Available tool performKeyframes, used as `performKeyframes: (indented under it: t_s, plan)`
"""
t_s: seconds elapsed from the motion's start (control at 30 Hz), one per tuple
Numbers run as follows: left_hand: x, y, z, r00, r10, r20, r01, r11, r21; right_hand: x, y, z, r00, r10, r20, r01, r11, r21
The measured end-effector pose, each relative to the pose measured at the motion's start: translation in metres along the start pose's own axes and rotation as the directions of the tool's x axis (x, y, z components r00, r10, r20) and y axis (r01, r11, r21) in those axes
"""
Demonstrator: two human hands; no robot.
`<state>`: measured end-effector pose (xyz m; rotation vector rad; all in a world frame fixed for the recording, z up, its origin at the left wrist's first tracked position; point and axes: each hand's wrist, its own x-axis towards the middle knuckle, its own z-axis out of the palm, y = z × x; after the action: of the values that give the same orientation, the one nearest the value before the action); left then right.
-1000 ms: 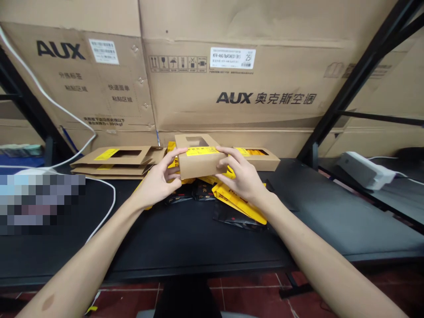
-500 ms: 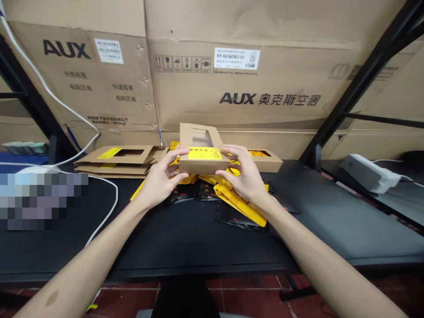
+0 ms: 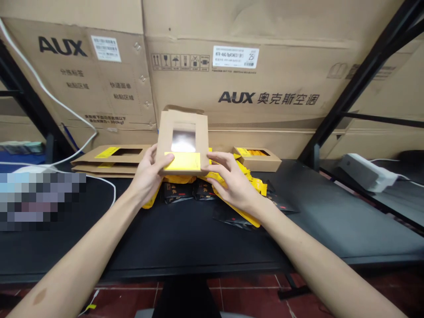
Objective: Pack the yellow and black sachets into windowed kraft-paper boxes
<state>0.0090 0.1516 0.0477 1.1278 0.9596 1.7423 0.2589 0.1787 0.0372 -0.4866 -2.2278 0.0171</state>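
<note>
A brown cardboard box [image 3: 183,143] with a clear window and a yellow label is held up above the table, its front tilted towards me. Its far end flap stands open at the top. My left hand [image 3: 150,172] grips the lower left side, thumb pressed on the label. At the lower right corner, the fingertips of my right hand [image 3: 233,181] are closed against the box. Below and behind the hands lie yellow packets [image 3: 256,183] and black packets [image 3: 179,191] with printed lettering, partly hidden by the right hand and the box.
Flat, folded window boxes [image 3: 86,168] lie stacked at the left. Back right stands another window box [image 3: 266,164] with yellow contents. A white cable [image 3: 114,194] crosses the black table [image 3: 165,247] at the left. Large cardboard sheets [image 3: 281,57] rise behind; black metal posts [image 3: 334,106] flank them.
The box has turned upright and shifted left, so its windowed front faces me more. My left thumb now lies on the label, and my right hand has slid to the lower right corner.
</note>
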Motion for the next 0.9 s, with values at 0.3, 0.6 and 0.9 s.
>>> performKeyframes:
  t_s: [0.3,0.6,0.9]
  plan:
    - [0.001,0.012,-0.004,0.999,0.042,-0.008,-0.042,0.996,-0.077,-0.002,0.001,0.005,0.931,0.353,0.091,-0.352,0.936,-0.026]
    - [0.001,0.009,-0.003,0.998,0.033,-0.062,-0.040,0.991,-0.126,0.002,0.004,0.010,0.857,0.453,0.245,-0.416,0.889,-0.190]
    - [0.002,0.016,-0.002,0.995,0.046,-0.093,-0.051,0.997,-0.053,-0.003,0.012,0.010,0.954,0.280,0.108,-0.280,0.960,-0.016]
